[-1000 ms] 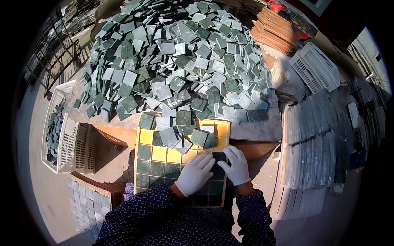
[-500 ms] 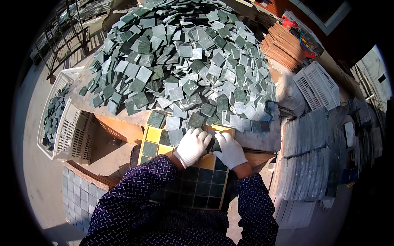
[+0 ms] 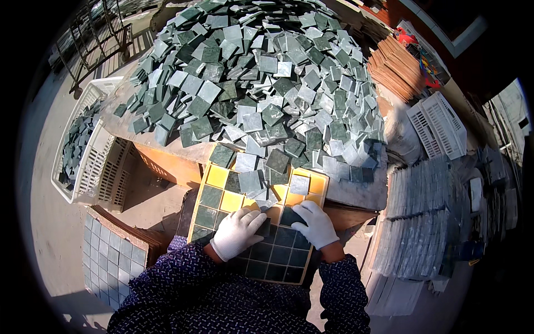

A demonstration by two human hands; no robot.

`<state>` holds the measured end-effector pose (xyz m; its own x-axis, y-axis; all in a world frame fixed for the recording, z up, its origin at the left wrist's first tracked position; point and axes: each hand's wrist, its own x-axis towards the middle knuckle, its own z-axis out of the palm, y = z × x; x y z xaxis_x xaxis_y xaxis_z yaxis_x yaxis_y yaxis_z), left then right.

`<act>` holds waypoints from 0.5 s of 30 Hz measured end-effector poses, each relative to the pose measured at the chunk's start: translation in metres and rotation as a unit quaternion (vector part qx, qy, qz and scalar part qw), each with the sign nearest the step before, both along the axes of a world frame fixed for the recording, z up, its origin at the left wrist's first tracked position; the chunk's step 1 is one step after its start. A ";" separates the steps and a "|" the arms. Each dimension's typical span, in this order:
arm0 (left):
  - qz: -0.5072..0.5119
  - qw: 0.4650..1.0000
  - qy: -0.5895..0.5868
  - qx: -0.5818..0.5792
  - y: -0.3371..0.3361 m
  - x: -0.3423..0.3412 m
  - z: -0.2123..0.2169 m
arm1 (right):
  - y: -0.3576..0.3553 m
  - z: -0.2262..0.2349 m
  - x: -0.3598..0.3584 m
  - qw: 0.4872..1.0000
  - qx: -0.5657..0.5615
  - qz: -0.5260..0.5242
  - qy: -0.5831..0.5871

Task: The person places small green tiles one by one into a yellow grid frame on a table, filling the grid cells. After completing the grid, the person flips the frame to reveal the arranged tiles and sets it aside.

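Both my hands wear white knitted gloves above a yellow tray (image 3: 229, 201) with a grid of square cells. Many lower cells hold dark green stone tiles; several upper cells show bare yellow. My left hand (image 3: 238, 234) is closed, its fingertips on a dark stone tile (image 3: 263, 227) at the grid's middle. My right hand (image 3: 316, 222) has its thumb and forefinger bent at the edge of another dark tile (image 3: 288, 216) near the tray's right side. A few loose tiles, among them a pale grey tile (image 3: 299, 185), lie on the upper cells.
A large heap of green-grey tiles (image 3: 267, 83) rises beyond the tray. White plastic crates (image 3: 103, 161) stand at left, one holding tiles. Left below lies a tiled sheet (image 3: 111, 253). Stacked slabs (image 3: 417, 217), a white crate (image 3: 439, 125) and brown boards (image 3: 396, 68) are at right.
My hands have drawn nearer to me and moved apart, the left going down and left. The upper cells and the loose tiles on them are now uncovered. The view has shifted slightly.
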<state>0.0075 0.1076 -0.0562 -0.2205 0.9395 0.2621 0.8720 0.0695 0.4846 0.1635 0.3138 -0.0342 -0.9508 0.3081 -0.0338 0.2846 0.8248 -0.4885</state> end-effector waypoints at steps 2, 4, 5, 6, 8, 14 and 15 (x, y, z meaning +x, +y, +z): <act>-0.016 1.000 0.004 -0.004 0.003 -0.002 0.003 | 0.002 -0.003 0.001 1.000 0.012 0.011 0.003; -0.020 1.000 0.010 0.003 0.005 -0.002 0.003 | -0.001 -0.006 0.000 0.998 0.045 0.042 0.020; -0.017 1.000 0.014 0.011 0.007 -0.002 -0.001 | -0.002 -0.002 -0.002 0.997 0.052 0.049 0.007; -0.012 1.000 0.019 0.020 0.008 -0.002 -0.004 | -0.002 0.004 -0.004 0.997 0.059 0.056 -0.005; 0.002 0.999 0.026 0.028 0.006 -0.001 -0.012 | -0.006 0.009 -0.013 0.998 0.064 0.029 0.009; 0.014 1.000 0.009 0.024 -0.009 -0.023 -0.008 | -0.050 -0.016 -0.071 0.989 0.089 -0.104 0.053; 0.012 1.000 0.012 0.023 -0.007 -0.024 -0.002 | -0.049 -0.016 -0.075 0.990 0.063 -0.118 0.048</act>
